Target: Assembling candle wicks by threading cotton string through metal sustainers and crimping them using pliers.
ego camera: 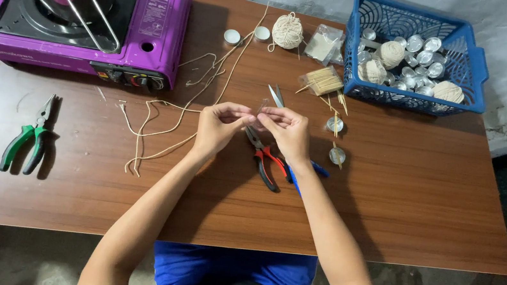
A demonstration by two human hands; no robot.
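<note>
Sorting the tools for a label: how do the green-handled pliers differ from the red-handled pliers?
The green-handled pliers lie alone near the table's left end, fully in view; the red-handled pliers lie mid-table, partly hidden under the right hand. Green grips versus red-and-black. Both lie flat on the wooden table, jaws pointing away from the person.

brown wooden table (419, 208) | upper left: purple stove (152, 20) | left: green pliers (28, 144) | upper right: blue basket (478, 67) | centre: cord (159, 121), red pliers (264, 160)

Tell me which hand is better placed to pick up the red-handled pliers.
The right hand, probably: the red-handled pliers lie just beneath it, while the left hand sits farther over.
</note>
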